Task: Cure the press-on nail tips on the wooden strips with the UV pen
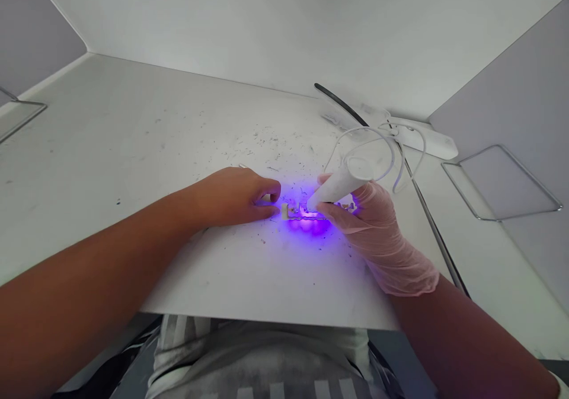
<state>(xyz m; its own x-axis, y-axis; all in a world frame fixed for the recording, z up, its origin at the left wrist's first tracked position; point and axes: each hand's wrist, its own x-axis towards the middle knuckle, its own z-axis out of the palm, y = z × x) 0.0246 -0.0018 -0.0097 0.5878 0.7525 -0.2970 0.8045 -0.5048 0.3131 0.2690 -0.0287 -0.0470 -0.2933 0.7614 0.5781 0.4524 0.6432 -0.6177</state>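
white lamp (pixel 341 182) — right hand (pixel 370 214) wrapped around, left hand (pixel 233 197) curled

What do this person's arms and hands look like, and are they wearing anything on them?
The left hand is ungloved, with its visible forearm uncovered. The right hand wears a thin, translucent, wrinkled glove with a loose cuff past the wrist and no visible markings. A pale edge, possibly a sleeve, shows farther up the right arm.

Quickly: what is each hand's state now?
Left hand: curled beside the lit piece; whether it grips cannot be told.
Right hand: closed around the white lamp.
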